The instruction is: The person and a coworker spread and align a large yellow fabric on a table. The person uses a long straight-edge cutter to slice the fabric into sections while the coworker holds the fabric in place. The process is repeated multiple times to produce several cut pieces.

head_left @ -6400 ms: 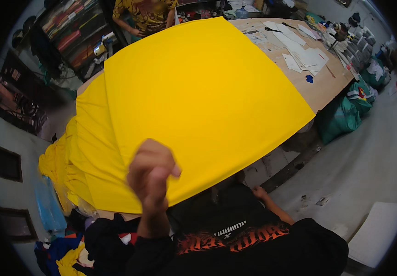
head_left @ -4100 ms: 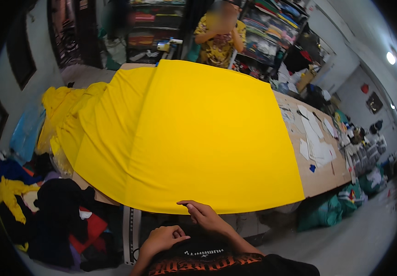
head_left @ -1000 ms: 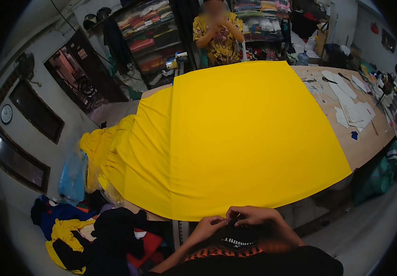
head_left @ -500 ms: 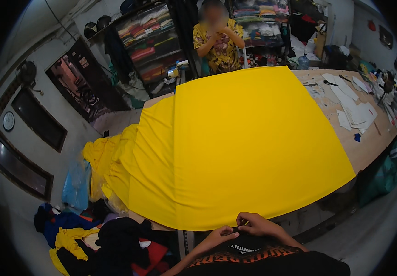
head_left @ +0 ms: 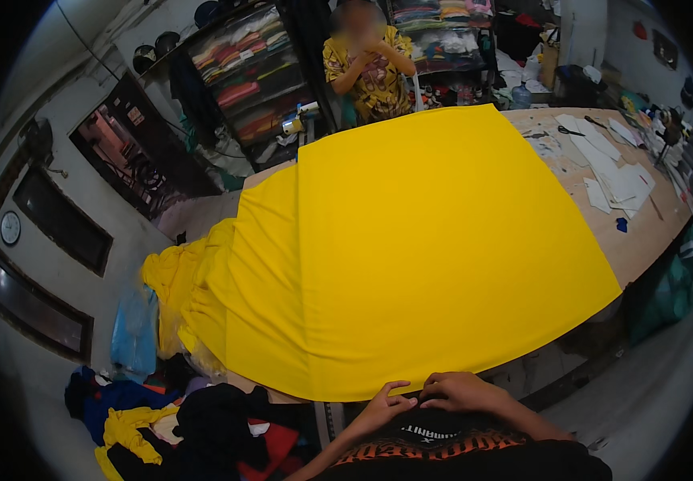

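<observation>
A broad sheet of yellow fabric [head_left: 451, 240] lies spread over the work table, its near edge just beyond my hands. Toward the left it runs into loose folds [head_left: 262, 272] that hang off the table's end. My left hand [head_left: 385, 407] is in front of my dark shirt [head_left: 475, 453], its index finger and thumb apart and nothing seen between them. Close beside it, my right hand [head_left: 463, 393] has its fingers curled down against the front of the shirt. Whatever those fingertips hold, if anything, is hidden. Neither hand grips the yellow fabric.
Scissors [head_left: 571, 131] and white paper pieces [head_left: 629, 186] lie on the table's right part. Dark and coloured clothes [head_left: 218, 425] are heaped at lower left. Another person [head_left: 370, 72] stands across the table, before shelves of folded fabric [head_left: 254, 60]. A green bag [head_left: 659, 305] sits at the right.
My left hand's index finger and thumb have parted, and my right hand's fingers have shifted slightly. The whole view has tilted a little; the yellow fabric lies as before.
</observation>
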A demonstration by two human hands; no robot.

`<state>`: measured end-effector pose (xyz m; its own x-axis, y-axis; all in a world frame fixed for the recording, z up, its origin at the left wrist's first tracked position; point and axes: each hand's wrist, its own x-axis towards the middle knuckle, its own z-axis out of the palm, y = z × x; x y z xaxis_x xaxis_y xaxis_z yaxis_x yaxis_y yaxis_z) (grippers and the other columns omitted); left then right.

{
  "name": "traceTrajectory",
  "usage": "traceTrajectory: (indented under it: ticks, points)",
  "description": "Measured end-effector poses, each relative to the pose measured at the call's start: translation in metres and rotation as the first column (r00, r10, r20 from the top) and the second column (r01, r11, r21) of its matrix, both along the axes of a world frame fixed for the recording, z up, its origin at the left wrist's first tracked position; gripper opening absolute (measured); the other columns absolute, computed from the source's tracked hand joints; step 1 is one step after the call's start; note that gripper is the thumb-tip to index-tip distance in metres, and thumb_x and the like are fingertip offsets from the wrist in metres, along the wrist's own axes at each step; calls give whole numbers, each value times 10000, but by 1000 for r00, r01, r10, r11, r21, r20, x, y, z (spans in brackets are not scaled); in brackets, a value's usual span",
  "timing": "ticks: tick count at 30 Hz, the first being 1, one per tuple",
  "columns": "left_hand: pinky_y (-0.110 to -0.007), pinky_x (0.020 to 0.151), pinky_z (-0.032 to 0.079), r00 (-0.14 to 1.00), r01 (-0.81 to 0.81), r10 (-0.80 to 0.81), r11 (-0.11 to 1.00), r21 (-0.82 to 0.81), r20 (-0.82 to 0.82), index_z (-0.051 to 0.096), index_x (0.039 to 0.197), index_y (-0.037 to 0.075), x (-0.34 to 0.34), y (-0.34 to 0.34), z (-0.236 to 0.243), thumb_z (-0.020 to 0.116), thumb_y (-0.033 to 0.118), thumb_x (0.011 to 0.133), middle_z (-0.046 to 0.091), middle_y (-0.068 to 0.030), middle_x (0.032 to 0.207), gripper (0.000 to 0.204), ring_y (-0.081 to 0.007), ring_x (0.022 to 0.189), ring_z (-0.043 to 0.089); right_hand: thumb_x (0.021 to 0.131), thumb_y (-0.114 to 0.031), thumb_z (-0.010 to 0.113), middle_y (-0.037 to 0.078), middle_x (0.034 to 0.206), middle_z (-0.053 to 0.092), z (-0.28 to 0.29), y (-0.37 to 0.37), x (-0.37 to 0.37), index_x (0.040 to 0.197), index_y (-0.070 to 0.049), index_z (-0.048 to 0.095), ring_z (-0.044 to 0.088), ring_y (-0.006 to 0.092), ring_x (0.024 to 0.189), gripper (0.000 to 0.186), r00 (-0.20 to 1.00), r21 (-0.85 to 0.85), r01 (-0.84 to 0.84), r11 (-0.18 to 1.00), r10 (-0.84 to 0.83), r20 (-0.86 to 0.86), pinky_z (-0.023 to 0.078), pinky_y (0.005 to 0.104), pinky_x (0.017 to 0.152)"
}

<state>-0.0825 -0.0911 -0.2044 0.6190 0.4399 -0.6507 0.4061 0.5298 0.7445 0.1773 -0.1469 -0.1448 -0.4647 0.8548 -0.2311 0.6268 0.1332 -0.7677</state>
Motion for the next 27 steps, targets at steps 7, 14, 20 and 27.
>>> traceTrajectory:
  ticks: [7, 14, 20, 27]
  points:
    - [-295, 1102, 428, 998, 9, -8, 1000, -8, 57, 501, 1516, 43, -10, 1, -3, 721, 279, 1037, 725, -92, 1210, 578, -140, 1217, 633, 1072, -341, 614, 139, 1213, 693, -27, 13, -9, 1239, -75, 741, 676, 329, 1126, 339, 989, -81, -128, 989, 120, -89, 529, 423, 977]
    - [-312, 1068, 452, 995, -15, 10, 999, 47, 95, 576, 1466, 64, -28, -12, -4, 696, 283, 1054, 688, -77, 1252, 482, -146, 1205, 616, 1078, -325, 593, 142, 1216, 677, -38, 19, -15, 1271, -77, 697, 658, 329, 1143, 331, 964, -182, -252, 950, 230, -135, 514, 447, 963]
    - [-261, 954, 471, 974, -147, 141, 989, 19, 180, 540, 1436, 48, -29, -21, 1, 703, 189, 1050, 672, -22, 1088, 443, -95, 1062, 615, 1006, -263, 642, 139, 1178, 654, -12, 27, -28, 1106, -74, 705, 667, 346, 1106, 224, 974, -120, -217, 969, 206, -96, 512, 481, 936]
    - [-255, 950, 472, 943, -183, 182, 983, -23, 278, 551, 1409, 41, -34, -30, -16, 693, 164, 1055, 668, -14, 1073, 400, -88, 1058, 614, 1018, -252, 659, 108, 1175, 643, -28, 15, -25, 1111, -85, 698, 652, 314, 1107, 195, 970, -105, -168, 980, 146, -194, 507, 444, 936]
